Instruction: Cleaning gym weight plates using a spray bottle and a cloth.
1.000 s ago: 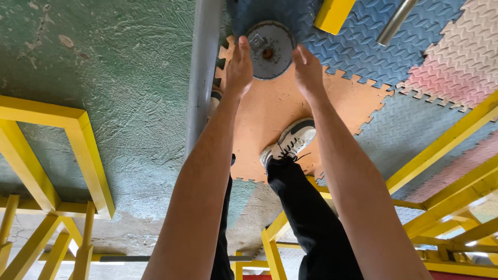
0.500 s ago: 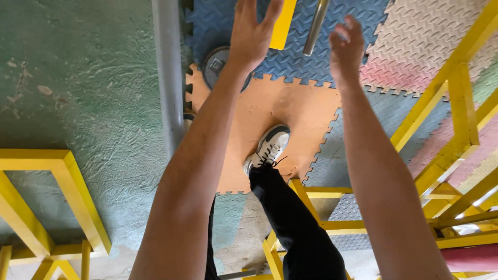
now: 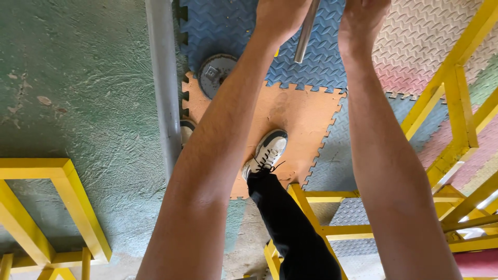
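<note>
Below and left of the left hand point(image 3: 280, 13), a round grey weight plate point(image 3: 213, 74) lies flat on the foam mats, out of the way. Both hands reach up around the steel bar point(image 3: 306, 31); right hand point(image 3: 363, 15) is beside it. Fingers are cropped off, so the grip's anyone's guess.

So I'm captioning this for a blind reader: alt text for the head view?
Two bare arms reach forward, left hand and right hand at a metal bar by the top edge. Below, a grey weight plate lies on foam mats.
</note>
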